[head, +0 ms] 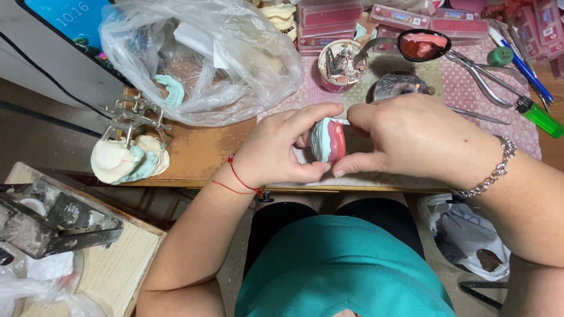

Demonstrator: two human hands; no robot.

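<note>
Both hands [346, 144] grip a dental cast [327, 140], seemingly with pink wax.

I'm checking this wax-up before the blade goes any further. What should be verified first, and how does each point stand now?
1. Left hand grips the dental cast with pink wax: ok.
2. Right hand holds the thin metal tool at the cast's top: ok.
3. Tool tip visible: cannot tell, fingers hide it.
4. Cast held above the bench edge, not resting on it: ok.
5. Spoon of melted wax within reach: ok.
6. Green lighter lies clear of both hands: ok.
</note>
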